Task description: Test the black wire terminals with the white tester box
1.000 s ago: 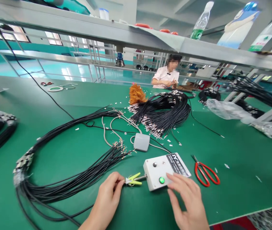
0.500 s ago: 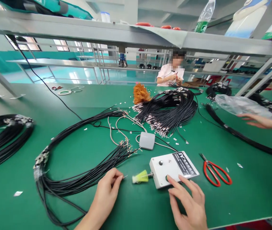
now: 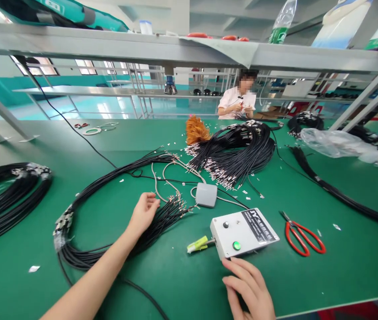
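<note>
At centre frame the left hand (image 3: 144, 211) rests loosely curled, fingers open, on the black wire bundle (image 3: 115, 240) lying on the green counter (image 3: 342, 209). The right hand (image 3: 249, 289), fingers spread and gripping nothing, lies just below the white tester box (image 3: 244, 231) at lower centre.

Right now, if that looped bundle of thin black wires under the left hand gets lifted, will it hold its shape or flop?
The looped bundle of thin black wires would probably sag, since its strands lie slack and curved. The loose ends beside the left hand fan out and may snag. It looks light.
</note>
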Demonstrator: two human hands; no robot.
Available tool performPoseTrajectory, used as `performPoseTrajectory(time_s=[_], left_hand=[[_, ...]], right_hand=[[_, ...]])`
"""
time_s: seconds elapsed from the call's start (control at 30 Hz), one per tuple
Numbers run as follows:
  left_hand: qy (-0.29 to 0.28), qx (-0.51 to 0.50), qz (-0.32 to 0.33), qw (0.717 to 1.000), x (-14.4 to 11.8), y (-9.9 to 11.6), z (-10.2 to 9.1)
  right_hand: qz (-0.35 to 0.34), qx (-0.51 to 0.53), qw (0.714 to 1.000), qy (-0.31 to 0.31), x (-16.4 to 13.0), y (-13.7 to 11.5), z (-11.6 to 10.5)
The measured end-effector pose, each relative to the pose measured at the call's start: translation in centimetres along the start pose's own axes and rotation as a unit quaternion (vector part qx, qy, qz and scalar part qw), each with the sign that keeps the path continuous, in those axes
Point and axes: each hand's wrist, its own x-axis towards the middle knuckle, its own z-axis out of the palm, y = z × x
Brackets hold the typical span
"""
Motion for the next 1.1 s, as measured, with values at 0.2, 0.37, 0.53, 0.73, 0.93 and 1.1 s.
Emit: performPoseTrajectory(time_s=[0.2,0.37,0.53,0.73,0.93,1.1], left_hand=[[-0.385,0.091,0.199,0.897,-12.7,1.0,-0.4],[-0.368,0.201,0.349,0.838,-16.9,0.2,0.0],[-0.383,0.191,0.280,0.859,-15.2,2.2,0.0],[-0.368,0.282,0.359,0.810,-16.4,0.2,1.1],[-0.361,0.138,0.220,0.896,-15.5,1.2,0.7],[-0.348,0.085,0.158,0.920,-15.0,3.3,0.4]], right_hand=[[0.052,0.037,0.997,-0.048,-0.4,-0.4,-0.6],[0.064,0.070,0.994,-0.060,-0.2,-1.1,-0.9],[0.142,0.143,0.979,-0.035,0.4,-3.0,-0.4],[0.196,0.183,0.963,-0.025,0.3,-3.6,0.2],[0.377,0.326,0.866,-0.046,-0.4,-4.7,0.9],[0.548,0.562,0.618,-0.054,0.1,-5.3,2.1]])
